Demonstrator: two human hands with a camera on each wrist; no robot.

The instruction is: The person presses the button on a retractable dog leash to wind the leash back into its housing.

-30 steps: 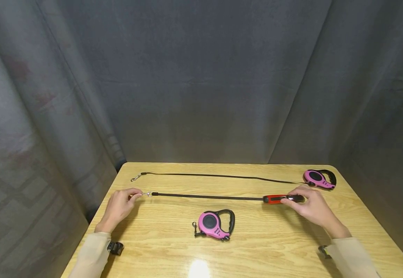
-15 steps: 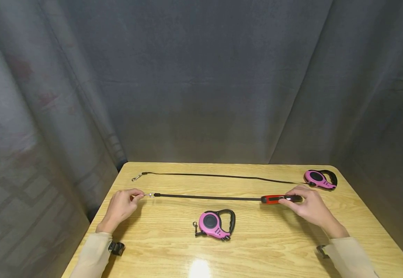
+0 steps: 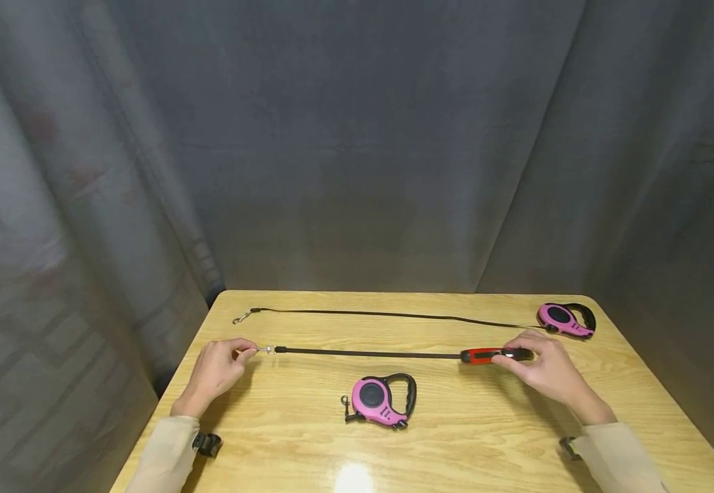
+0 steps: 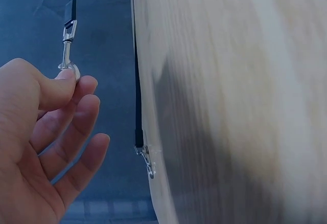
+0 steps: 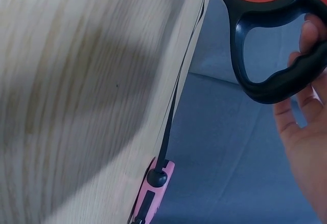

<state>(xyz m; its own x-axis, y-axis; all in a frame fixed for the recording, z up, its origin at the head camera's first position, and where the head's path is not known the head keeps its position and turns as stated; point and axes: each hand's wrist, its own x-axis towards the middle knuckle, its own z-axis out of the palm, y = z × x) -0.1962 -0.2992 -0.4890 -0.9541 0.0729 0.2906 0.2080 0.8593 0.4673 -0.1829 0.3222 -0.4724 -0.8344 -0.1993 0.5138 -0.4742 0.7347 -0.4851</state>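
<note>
Just beyond the near pink leash (image 3: 372, 397), the red leash (image 3: 482, 355) stretches over the bench (image 3: 270, 452). Its clip (image 3: 264, 350) is pinched by the fingers of the left hand (image 3: 215, 370), its handle (image 5: 286, 83) by those of the right hand (image 3: 544, 368).

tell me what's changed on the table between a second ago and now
The left hand, pinching the metal clip, has shifted slightly right; the right hand, holding the red leash, slightly left. The black strap between them shows a little shorter. Nothing was newly grasped or let go. The near pink leash and far pink leash stayed put.
</note>
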